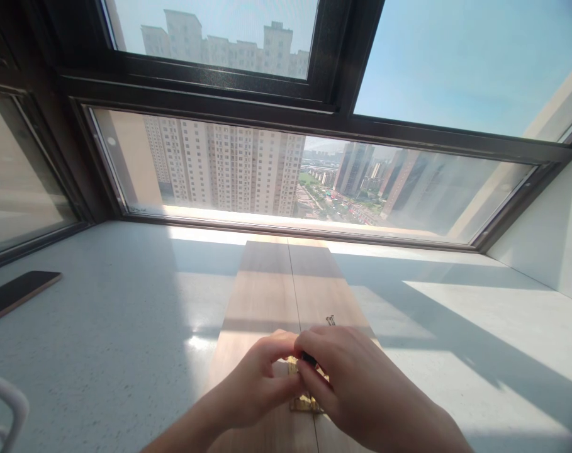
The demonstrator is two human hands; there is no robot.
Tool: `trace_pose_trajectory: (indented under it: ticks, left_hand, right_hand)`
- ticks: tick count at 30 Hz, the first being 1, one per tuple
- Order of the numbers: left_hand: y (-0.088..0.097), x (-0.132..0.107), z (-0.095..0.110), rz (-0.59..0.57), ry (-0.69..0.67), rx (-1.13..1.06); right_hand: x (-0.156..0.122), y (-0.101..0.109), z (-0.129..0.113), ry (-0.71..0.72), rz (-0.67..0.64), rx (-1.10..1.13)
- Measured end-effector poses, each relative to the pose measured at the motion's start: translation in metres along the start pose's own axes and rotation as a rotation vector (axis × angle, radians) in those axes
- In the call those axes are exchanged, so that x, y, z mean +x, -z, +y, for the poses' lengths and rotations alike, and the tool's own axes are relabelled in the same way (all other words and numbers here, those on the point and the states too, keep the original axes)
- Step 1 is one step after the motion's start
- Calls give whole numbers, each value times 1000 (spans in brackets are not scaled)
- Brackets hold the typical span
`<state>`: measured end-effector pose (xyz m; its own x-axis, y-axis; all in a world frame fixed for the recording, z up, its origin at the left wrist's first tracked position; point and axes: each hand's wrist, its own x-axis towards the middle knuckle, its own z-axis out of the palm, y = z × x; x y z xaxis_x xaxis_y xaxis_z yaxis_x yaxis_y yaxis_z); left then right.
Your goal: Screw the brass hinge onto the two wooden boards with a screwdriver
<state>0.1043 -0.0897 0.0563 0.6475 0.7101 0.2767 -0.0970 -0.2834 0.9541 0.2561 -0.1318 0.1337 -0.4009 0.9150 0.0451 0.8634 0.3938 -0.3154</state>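
Observation:
Two wooden boards (286,289) lie side by side on a white sill, their seam running away from me. A brass hinge (304,402) sits across the seam near the front, partly covered by my hands. My left hand (262,384) is closed, its fingertips pinched together over the hinge. Meeting it from the right, my right hand (352,384) is closed too, with a small dark item (308,358) between its fingertips that I cannot name. A small metal clip or pair of screws (330,320) rests on the right board just beyond my fingers.
A dark phone (16,292) lies on the white sill (125,327) at the far left. A white curved handle (7,402) shows at the bottom left corner. A large dark-framed window (286,113) stands behind the boards, and a white wall (550,233) rises on the right.

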Motion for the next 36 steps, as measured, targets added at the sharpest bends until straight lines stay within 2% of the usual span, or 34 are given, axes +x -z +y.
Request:
trace_pose_trajectory:
  ticks: [5, 8, 10, 15, 18, 23, 26, 29, 31, 36]
  left_hand:
    - [-10, -2, -15, 163, 123, -142]
    - [-18, -2, -15, 232, 160, -195]
    - [-18, -2, -10, 207, 147, -200]
    - [-6, -2, -1, 13, 77, -98]
    - [-3, -2, -3, 67, 60, 3]
    - [-10, -1, -9, 228, 118, -23]
    - [-8, -1, -6, 179, 87, -15]
    - [-3, 0, 0, 58, 9, 27]
    - [-2, 1, 2, 21, -31, 53]
    - [-10, -1, -7, 150, 38, 0]
  right_hand:
    - [-3, 4, -1, 0, -43, 45]
    - [0, 3, -4, -16, -36, 1]
    - [2, 1, -4, -8, -27, -5]
    - [0, -3, 2, -13, 5, 5]
    - [-4, -2, 2, -1, -15, 29]
    - [0, 1, -3, -17, 4, 14]
    - [4, 1, -3, -63, 8, -6]
    - [2, 3, 0, -26, -20, 45]
    - [0, 6, 2, 7, -39, 91]
    - [-3, 9, 0, 7, -15, 106]
